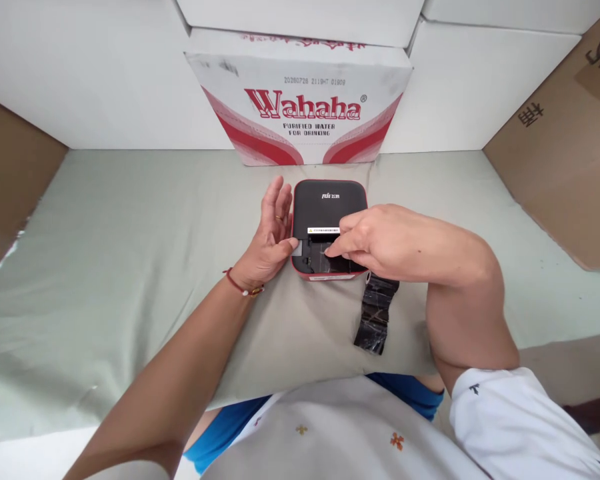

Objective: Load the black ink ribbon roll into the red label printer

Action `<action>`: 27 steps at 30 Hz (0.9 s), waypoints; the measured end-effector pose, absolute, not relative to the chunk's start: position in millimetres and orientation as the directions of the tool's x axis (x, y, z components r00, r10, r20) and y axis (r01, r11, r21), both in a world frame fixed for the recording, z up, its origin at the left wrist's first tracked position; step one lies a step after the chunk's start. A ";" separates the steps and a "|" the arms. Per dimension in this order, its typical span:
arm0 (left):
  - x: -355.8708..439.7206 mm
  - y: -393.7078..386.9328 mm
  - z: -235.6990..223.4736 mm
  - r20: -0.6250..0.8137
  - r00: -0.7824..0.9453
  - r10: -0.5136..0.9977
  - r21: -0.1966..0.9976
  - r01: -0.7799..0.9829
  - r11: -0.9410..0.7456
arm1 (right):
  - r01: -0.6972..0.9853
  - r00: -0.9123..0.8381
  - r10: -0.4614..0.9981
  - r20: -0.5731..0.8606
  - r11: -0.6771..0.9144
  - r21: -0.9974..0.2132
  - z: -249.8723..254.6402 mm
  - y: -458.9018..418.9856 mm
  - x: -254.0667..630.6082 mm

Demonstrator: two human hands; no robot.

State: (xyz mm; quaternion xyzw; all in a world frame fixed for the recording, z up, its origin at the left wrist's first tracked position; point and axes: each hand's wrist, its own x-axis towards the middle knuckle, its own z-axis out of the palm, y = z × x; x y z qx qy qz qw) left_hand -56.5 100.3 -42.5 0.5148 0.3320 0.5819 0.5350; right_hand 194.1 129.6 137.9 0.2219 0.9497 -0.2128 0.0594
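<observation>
A compact black label printer (pixel 316 212) with red trim sits on the cloth-covered surface. A slot and a dark recess show on its near half. My left hand (pixel 275 230) rests against its left side, fingers stretched out and thumb at a light grey piece (pixel 297 249) on the corner. From the right, my right hand (pixel 375 241) reaches over the near half. Its index fingertip touches the dark recess; the other fingers are curled and partly hidden. A crinkled shiny black strip (pixel 377 313), like ribbon or film, lies near the printer's front right, under my right wrist.
Behind the printer stands a white and red Wahaha water carton (pixel 305 100). White boxes (pixel 130 73) line the back. Brown cardboard boxes bound the left and right (pixel 555 147) sides. Pale green cloth (pixel 120 267) covers the surface, its near edge at my lap.
</observation>
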 end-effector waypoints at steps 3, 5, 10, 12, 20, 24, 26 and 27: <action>-63.8 100.4 -49.2 0.264 0.145 0.954 0.948 -0.222 -0.228 | 0.389 -0.921 0.350 -0.169 0.839 -0.380 133.8 134.6 198.0; -66.5 99.5 -52.2 0.275 0.168 0.947 0.951 -0.191 -0.242 | 0.346 -0.938 0.317 -0.138 0.864 -0.366 132.4 137.6 200.5; -63.5 99.2 -56.0 0.295 0.230 0.928 0.944 -0.221 -0.245 | 0.482 -0.876 0.459 -0.148 0.832 -0.274 140.7 130.9 197.4; -61.2 100.7 -56.9 0.308 0.247 0.919 0.934 -0.264 -0.242 | 0.642 -0.766 0.634 -0.107 0.746 -0.179 147.0 121.4 191.9; -58.4 99.1 -46.9 0.224 0.205 0.953 0.921 -0.364 -0.138 | 0.791 -0.611 0.788 -0.072 0.610 -0.041 144.5 114.2 171.4; -54.8 97.4 -39.6 0.162 0.131 0.978 0.909 -0.407 -0.096 | 0.804 -0.594 0.788 -0.163 0.589 -0.083 114.6 146.8 162.3; -52.8 97.6 -37.3 0.144 0.095 0.985 0.907 -0.412 -0.093 | 0.803 -0.590 0.782 -0.202 0.594 -0.046 103.6 157.8 157.0; -51.9 97.8 -36.5 0.137 0.084 0.987 0.906 -0.414 -0.090 | 0.801 -0.587 0.777 -0.226 0.599 -0.020 100.5 160.4 154.2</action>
